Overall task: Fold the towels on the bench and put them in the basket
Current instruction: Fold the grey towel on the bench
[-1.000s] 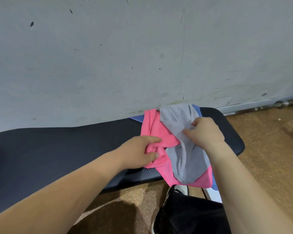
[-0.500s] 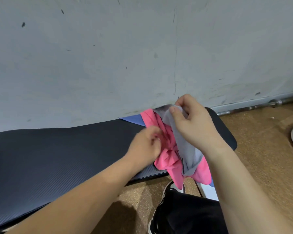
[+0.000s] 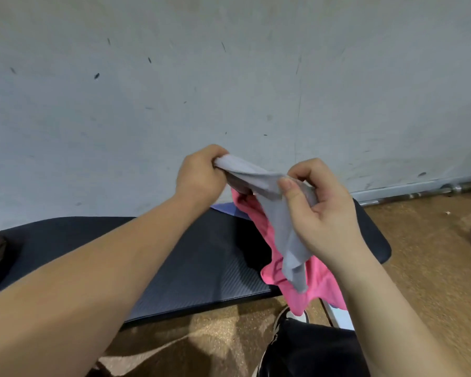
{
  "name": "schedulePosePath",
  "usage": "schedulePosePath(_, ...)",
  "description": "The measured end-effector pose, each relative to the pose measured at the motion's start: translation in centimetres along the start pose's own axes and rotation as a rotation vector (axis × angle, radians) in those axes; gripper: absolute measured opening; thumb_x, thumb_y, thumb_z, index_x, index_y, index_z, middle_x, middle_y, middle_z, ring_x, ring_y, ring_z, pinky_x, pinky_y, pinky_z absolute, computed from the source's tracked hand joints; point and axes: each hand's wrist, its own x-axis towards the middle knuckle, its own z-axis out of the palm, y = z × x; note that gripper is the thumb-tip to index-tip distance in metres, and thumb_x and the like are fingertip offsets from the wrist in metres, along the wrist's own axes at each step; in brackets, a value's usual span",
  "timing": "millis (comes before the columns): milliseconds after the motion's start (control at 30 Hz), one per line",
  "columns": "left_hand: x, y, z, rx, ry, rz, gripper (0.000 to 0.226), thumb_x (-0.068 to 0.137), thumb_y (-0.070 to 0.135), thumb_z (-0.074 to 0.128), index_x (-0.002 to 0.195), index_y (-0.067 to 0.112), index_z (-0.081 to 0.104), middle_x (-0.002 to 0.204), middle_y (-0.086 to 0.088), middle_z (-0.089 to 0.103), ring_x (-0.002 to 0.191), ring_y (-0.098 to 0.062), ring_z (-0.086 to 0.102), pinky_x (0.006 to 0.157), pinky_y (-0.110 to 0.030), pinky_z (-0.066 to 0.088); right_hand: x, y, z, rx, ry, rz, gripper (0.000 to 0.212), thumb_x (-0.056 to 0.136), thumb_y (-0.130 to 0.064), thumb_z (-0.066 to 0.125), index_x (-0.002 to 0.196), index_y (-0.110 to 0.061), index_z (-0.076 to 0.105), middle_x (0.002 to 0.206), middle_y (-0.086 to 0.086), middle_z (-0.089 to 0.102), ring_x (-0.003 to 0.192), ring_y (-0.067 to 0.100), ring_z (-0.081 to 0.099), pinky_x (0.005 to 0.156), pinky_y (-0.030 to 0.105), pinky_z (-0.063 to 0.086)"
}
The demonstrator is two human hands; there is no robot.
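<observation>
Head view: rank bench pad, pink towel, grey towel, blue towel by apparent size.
1. Black ribbed padded bench.
2-3. Crumpled pink cloth towel and grey cloth towel look alike; both bunched, not ranked.
4. Blue cloth towel, mostly hidden.

Grey towel [image 3: 279, 216], pink towel [image 3: 307, 281], blue towel [image 3: 227, 208], black ribbed bench [image 3: 201, 268], speckled tan floor [image 3: 433, 268]

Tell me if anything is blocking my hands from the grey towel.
Nothing visible does. The left hand and right hand both grip the grey towel directly, its loose end hanging over the pink towel on the bench.
</observation>
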Motion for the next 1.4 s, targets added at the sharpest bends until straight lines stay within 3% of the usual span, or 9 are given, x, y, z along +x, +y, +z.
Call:
schedulePosePath(100,-0.2,-0.6,-5.2,-0.01,0.126,-0.003,0.033,0.087,0.005,0.048,0.101,0.025,0.07,0.094,0.009,0.071,0.088,-0.014,0.063,0.077,-0.026,0.049,0.9,0.2,0.6,-0.086,0.158,0.009,0.015,0.099,-0.011,0.063,0.088,-0.02,0.057,0.083,-0.011,0.06,0.078,0.003,0.056,0.071,0.013,0.039)
schedulePosePath(233,-1.7,-1.7,-12.8,0.066,0.108,0.108,0.025,0.09,0.007,0.054,0.1,0.023,0.069,0.102,0.005,0.067,0.094,-0.015,0.061,0.084,-0.029,0.05,2.2,-2.4,1.8,-0.107,0.238,-0.018,0.012,0.099,-0.016,0.063,0.091,-0.023,0.059,0.081,-0.017,0.062,0.08,0.0,0.057,0.072,0.013,0.041)
schedulePosePath(433,-5.7,-5.1,-20.5,0.242,0.058,0.039,0.015,0.09,0.015,0.066,0.088,0.03,0.07,0.094,0.007,0.064,0.086,-0.014,0.06,0.078,-0.032,0.049,2.8,-4.6,4.1,-0.26,0.136,0.053,0.01,0.099,-0.035,0.057,0.095,-0.026,0.055,0.086,-0.006,0.066,0.085,0.026,0.061,0.074,0.045,0.052)
schedulePosePath(667,-12.0,-9.1,-26.2,0.094,0.036,-0.113,0.007,0.096,0.023,0.068,0.09,0.025,0.072,0.081,0.004,0.072,0.072,-0.008,0.064,0.064,-0.026,0.048,1.5,-5.6,5.4,-0.335,0.071,0.187,0.013,0.098,-0.033,0.056,0.093,-0.022,0.054,0.084,-0.001,0.064,0.088,0.031,0.06,0.079,0.046,0.052)
schedulePosePath(800,-14.4,-9.9,-28.0,-0.033,0.056,-0.181,0.017,0.099,0.028,0.065,0.087,0.023,0.077,0.072,0.014,0.073,0.061,0.006,0.061,0.057,-0.015,0.047,1.6,-5.6,6.0,-0.322,0.041,0.247,0.012,0.099,-0.031,0.055,0.097,-0.019,0.055,0.079,0.001,0.058,0.086,0.03,0.056,0.073,0.038,0.042)
schedulePosePath(933,-14.5,-11.6,-29.2,0.041,-0.102,-0.303,0.019,0.095,0.041,0.067,0.088,0.028,0.079,0.079,0.015,0.076,0.079,-0.005,0.069,0.07,-0.027,0.053,2.4,-5.3,7.0,-0.49,-0.013,0.261,0.013,0.095,-0.035,0.057,0.093,-0.022,0.058,0.087,0.0,0.059,0.087,0.029,0.053,0.073,0.037,0.041)
schedulePosePath(1033,-13.1,-13.4,-29.2,0.078,-0.15,-0.358,0.019,0.093,0.042,0.07,0.088,0.026,0.079,0.084,0.008,0.078,0.09,-0.014,0.072,0.085,-0.037,0.057,3.5,-4.2,9.2,-0.661,-0.182,0.327,0.011,0.09,-0.037,0.062,0.09,-0.026,0.065,0.087,0.0,0.062,0.088,0.032,0.059,0.074,0.036,0.046)
schedulePosePath(1233,-8.9,-18.0,-26.2,0.266,-0.17,-0.404,0.015,0.096,0.026,0.067,0.091,0.015,0.077,0.088,-0.001,0.072,0.081,-0.015,0.063,0.064,-0.023,0.045,4.9,1.5,15.1,-0.839,-0.392,0.364,0.016,0.091,-0.04,0.063,0.093,-0.025,0.071,0.09,0.0,0.067,0.09,0.03,0.063,0.073,0.034,0.046)
schedulePosePath(1400,-5.8,-23.3,-23.3,0.33,-0.106,-0.428,0.025,0.094,0.018,0.065,0.118,0.017,0.071,0.105,-0.003,0.072,0.105,-0.029,0.066,0.087,-0.033,0.048,6.3,7.4,18.9,-0.901,-0.462,0.34,0.021,0.096,-0.04,0.059,0.105,-0.025,0.071,0.109,0.007,0.069,0.105,0.033,0.062,0.082,0.04,0.051)
